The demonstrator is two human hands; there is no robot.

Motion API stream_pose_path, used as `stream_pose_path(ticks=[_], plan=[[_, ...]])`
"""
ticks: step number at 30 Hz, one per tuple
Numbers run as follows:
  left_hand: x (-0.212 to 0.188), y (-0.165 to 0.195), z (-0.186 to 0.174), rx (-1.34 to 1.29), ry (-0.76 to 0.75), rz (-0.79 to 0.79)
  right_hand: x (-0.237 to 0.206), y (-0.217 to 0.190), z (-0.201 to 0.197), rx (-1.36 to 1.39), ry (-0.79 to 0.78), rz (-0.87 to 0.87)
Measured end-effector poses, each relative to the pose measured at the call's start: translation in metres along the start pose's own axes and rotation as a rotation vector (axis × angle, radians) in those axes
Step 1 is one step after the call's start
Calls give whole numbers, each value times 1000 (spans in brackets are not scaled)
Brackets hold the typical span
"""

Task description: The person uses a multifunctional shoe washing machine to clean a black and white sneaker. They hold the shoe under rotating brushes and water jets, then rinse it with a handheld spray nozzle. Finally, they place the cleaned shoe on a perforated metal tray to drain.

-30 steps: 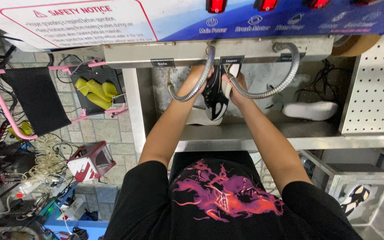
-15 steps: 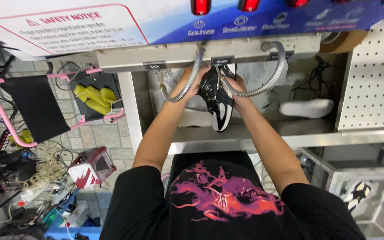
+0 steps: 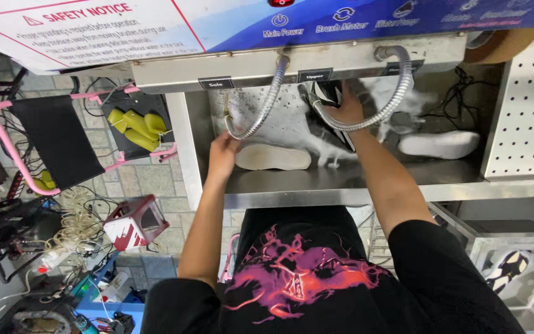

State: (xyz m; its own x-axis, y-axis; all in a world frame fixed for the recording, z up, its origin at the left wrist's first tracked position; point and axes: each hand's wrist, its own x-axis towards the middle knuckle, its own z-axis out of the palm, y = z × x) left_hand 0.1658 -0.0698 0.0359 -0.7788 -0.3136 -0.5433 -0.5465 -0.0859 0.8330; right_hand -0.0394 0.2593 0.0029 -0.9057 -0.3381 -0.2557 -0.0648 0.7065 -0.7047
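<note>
Head view: we are watching right hand (image 3: 344,110) gripping black-and-white shoe (image 3: 329,105), pressing it up under upper nozzle inside steel wash basin (image 3: 341,182), foam spraying around. Left hand (image 3: 222,154) reaching toward white insole (image 3: 273,157) lying flat on basin floor, fingers loosely curled, touching its end, not clamping. Second white insole (image 3: 438,143) lying well apart, right. We are judging shoe light, wet, slippery; heel giving best hold.
</note>
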Motion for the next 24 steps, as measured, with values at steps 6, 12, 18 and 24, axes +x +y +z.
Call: stream_pose_path(ticks=[6,12,18,24], plan=[[-24,-7,-4,74,2,29,-19,1,11,124,55,70],[-13,-5,18,91,-102,96,-66,9,-45,582,137,20],[1,-15,57,193,-276,196,-141,3,-97,881,214,127],[-1,-5,113,140,-444,96,-174,22,-108,1170,305,81]])
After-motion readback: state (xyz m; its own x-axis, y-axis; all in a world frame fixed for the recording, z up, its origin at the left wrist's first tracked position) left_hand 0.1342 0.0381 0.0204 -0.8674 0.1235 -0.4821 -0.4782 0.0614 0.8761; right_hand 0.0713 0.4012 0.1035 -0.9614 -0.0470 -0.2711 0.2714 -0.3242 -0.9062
